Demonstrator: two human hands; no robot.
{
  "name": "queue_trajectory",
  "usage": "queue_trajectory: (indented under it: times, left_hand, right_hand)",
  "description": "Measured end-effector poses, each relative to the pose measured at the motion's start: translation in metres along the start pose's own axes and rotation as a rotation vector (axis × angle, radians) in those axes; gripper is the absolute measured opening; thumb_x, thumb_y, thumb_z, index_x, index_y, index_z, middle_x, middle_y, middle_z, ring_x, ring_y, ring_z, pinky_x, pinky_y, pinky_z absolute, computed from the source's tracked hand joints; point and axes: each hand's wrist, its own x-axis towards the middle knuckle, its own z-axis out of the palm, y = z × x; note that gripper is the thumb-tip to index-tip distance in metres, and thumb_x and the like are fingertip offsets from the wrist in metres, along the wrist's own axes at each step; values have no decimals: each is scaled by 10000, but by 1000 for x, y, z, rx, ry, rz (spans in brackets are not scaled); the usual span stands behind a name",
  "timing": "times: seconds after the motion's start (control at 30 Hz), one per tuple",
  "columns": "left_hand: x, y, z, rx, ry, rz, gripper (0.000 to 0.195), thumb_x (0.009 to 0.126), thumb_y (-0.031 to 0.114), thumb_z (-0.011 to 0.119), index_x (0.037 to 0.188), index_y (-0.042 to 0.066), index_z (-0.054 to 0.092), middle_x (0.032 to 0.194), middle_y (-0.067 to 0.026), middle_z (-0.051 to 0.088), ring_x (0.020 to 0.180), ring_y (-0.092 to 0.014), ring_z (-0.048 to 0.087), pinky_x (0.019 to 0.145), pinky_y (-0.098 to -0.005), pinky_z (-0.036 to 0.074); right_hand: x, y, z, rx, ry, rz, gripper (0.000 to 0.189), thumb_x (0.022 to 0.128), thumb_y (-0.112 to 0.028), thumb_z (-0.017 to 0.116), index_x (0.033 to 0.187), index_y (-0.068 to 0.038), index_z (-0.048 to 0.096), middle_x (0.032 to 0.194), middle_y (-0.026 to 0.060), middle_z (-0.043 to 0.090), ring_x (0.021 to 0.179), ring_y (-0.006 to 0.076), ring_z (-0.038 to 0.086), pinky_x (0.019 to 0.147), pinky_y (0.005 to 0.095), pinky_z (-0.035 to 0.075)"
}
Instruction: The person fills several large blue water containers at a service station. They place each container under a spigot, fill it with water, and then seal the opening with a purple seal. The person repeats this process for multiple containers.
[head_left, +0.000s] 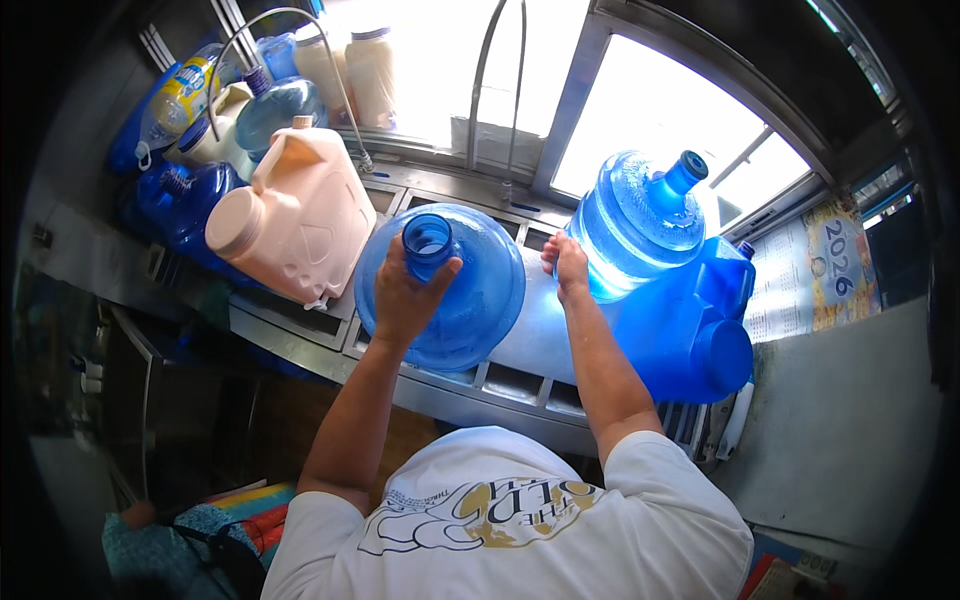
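My left hand (409, 300) grips the neck of a round blue plastic water bottle (484, 300). Its mouth faces up, uncapped, and the bottle stands on the metal counter. To its right, my right hand (568, 262) is beside the lower left side of a second clear-blue bottle (634, 217), fingers partly curled. Whether it touches that bottle I cannot tell. This second bottle leans to the right, a dark cap on its neck.
Left of the bottles lies a pale peach jug (315, 202); a blue jug (667, 330) sits at the right. More containers, including a clear round bottle (281, 109), crowd the far left. A curved thin hose (341, 75) rises near the window (652, 112). A metal-framed counter (450, 390) runs before me.
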Motion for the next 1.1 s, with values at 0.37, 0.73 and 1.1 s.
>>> queue_trajectory:
  times: [0.37, 0.73, 1.1]
  left_hand:
    - [33, -9, 83, 161, 134, -55, 832, 803, 553, 806, 1327, 3, 467, 1118, -208, 668, 1022, -392, 666, 903, -465, 520]
    - [34, 1, 82, 310, 179, 3, 848, 817, 547, 798, 1337, -10, 428, 1095, -202, 661, 1003, -383, 670, 905, -465, 521]
    - [29, -1, 79, 292, 177, 5, 693, 868, 419, 804, 1311, 7, 466, 1190, -169, 605, 1050, -289, 625, 915, -415, 507]
  right_hand:
    - [229, 135, -17, 129, -53, 433, 641, 926, -384, 709, 1453, -134, 443, 1446, 159, 447, 929, 325, 690, 588, 394, 582]
    - [313, 152, 8, 615, -38, 556, 743, 834, -438, 809, 1296, -26, 399, 1115, 153, 573, 886, 339, 703, 633, 430, 580]
    - [268, 114, 76, -366, -181, -249, 635, 907, -350, 652, 1424, -15, 499, 1272, 205, 648, 829, 250, 694, 776, 381, 563]
